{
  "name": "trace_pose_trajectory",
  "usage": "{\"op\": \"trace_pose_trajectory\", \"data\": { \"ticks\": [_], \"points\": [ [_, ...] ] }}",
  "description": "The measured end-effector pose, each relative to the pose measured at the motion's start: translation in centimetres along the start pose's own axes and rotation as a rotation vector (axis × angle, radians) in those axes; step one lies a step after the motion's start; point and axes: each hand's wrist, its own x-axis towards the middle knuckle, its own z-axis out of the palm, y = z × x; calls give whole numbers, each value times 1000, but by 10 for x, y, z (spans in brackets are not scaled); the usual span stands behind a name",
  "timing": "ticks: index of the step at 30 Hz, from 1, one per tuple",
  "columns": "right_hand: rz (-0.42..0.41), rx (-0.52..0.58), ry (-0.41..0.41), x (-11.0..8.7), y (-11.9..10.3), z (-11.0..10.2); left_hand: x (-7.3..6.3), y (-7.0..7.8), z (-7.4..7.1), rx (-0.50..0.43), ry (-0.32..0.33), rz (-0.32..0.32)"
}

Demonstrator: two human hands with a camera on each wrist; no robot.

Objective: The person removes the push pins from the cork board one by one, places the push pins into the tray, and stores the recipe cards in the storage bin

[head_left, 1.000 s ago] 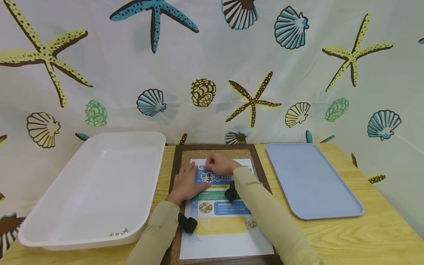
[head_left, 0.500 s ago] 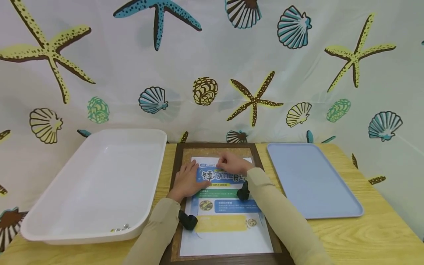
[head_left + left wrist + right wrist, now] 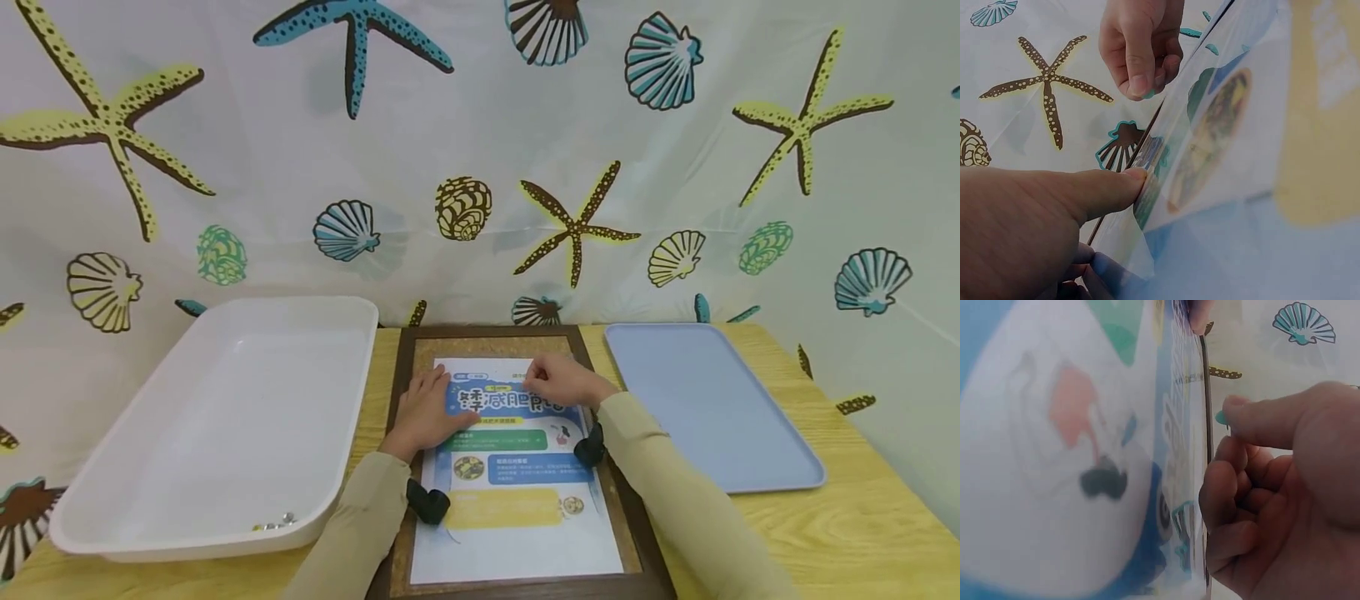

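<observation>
A printed poster lies on a brown-framed cork board. My left hand rests on the poster's upper left with fingers spread and straight; in the left wrist view its thumb touches the sheet. Above the upper right part of the poster is my right hand, its other fingers curled. Between thumb and fingers it pinches a small teal thumbtack, whose short pin shows in the right wrist view. The head view hides the tack behind the hand.
To the left stands a large white tub, with several small shiny pieces at its near end. A light blue tray lies to the right on the wooden table. Behind hangs a curtain with shells and starfish.
My right hand has moved right across the top of the poster, from near the left hand toward the upper right corner. The left hand stays in place.
</observation>
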Motion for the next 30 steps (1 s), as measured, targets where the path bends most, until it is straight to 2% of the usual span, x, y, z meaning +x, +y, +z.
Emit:
{"op": "trace_pose_trajectory", "data": {
  "ticks": [10,18,25,30],
  "points": [
    [20,-13,51,-20,28,-8,-1,1,0,5,-2,4],
    [15,38,81,-31,44,-16,1,-2,1,5,-9,2],
    [22,-33,129,-44,59,-28,1,-1,1,5,1,8],
    [26,-27,147,-53,71,-36,2,0,-1,7,5,13]
  ]
}}
